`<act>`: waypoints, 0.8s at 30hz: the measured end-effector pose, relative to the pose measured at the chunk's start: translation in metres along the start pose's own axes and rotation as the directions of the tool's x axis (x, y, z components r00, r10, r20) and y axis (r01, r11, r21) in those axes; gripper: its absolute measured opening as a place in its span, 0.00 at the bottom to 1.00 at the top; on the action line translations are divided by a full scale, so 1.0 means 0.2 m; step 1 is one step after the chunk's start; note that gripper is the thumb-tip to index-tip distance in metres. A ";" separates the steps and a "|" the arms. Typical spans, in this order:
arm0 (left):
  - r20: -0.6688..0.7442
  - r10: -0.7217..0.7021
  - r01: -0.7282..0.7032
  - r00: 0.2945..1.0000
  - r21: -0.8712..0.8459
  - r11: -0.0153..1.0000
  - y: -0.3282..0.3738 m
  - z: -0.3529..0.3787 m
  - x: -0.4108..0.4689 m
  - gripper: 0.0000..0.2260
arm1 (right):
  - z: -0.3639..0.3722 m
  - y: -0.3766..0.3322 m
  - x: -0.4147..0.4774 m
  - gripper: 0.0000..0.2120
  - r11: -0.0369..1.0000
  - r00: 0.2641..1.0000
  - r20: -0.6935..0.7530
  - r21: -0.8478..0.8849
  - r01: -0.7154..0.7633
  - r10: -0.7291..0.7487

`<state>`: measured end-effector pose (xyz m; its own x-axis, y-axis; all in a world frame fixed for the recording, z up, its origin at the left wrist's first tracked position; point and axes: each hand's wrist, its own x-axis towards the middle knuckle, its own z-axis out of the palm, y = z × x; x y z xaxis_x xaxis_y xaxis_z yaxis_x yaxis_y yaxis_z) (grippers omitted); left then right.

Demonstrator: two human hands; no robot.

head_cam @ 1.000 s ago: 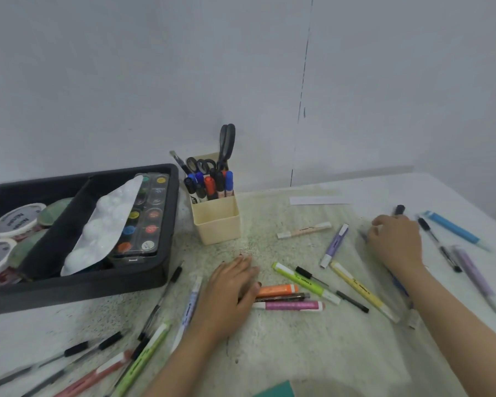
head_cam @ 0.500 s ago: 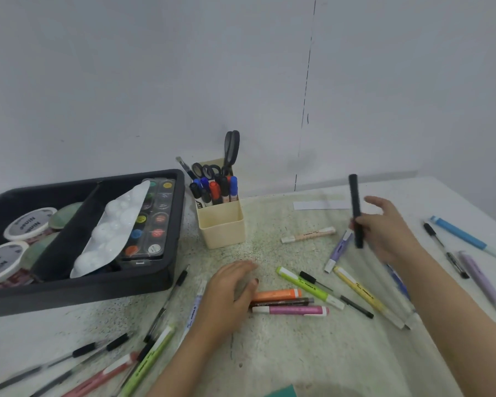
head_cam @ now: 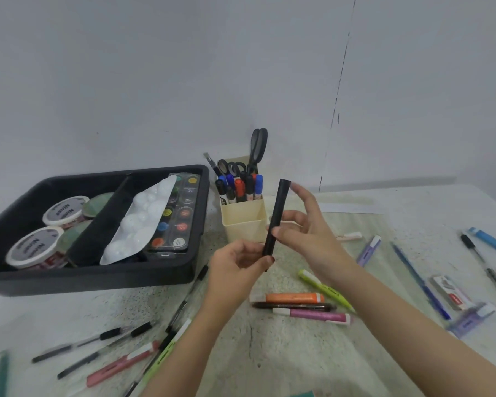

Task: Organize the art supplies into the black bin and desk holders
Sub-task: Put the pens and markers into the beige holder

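Grip — right hand (head_cam: 309, 236), black marker (head_cam: 277, 210)

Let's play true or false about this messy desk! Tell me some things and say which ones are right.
1. The left hand and the right hand both hold the black marker. True.
2. The scissors lie flat on the table. False: they stand in the cream holder.
3. The paint set sits inside the black bin. True.
4. The orange highlighter is in the cream holder. False: it lies on the table.
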<state>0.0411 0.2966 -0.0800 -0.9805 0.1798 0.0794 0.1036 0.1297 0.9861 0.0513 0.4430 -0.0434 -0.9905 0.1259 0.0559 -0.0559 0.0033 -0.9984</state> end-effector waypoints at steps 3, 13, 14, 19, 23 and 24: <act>-0.034 0.026 -0.024 0.999 0.074 0.997 -0.02 -0.04 0.02 0.09 | 0.01 -0.07 0.08 0.31 0.965 0.977 -0.063 -0.181 0.188 -0.202; 0.032 0.108 -0.102 0.994 0.670 0.735 -0.09 -0.06 0.16 0.26 | 0.06 -0.32 0.35 0.13 0.753 0.816 -0.023 -0.401 0.522 -0.578; 0.065 0.042 -0.075 0.997 0.697 0.713 -0.11 -0.05 0.16 0.28 | 0.06 -0.34 0.38 0.13 0.745 0.791 -0.064 -0.390 0.542 -0.609; 0.091 0.038 -0.089 0.995 0.665 0.741 -0.18 -0.06 0.15 0.28 | 0.08 -0.31 0.50 0.12 0.719 0.753 -0.103 -0.404 0.566 -0.650; 0.114 0.116 -0.163 0.987 0.666 0.728 -0.23 -0.09 0.15 0.28 | 0.09 -0.24 0.57 0.11 0.714 0.796 -0.009 -0.450 0.537 -0.605; 0.120 0.121 -0.170 0.985 0.666 0.727 -0.24 -0.10 0.15 0.28 | 0.09 -0.22 0.59 0.11 0.709 0.801 0.006 -0.461 0.533 -0.598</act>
<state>0.0030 0.2762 -0.1228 -0.9337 0.3096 0.1801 0.3532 0.7127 0.6061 -0.0650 0.4390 0.0078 -0.7611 0.0929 0.6420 -0.5093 0.5273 -0.6801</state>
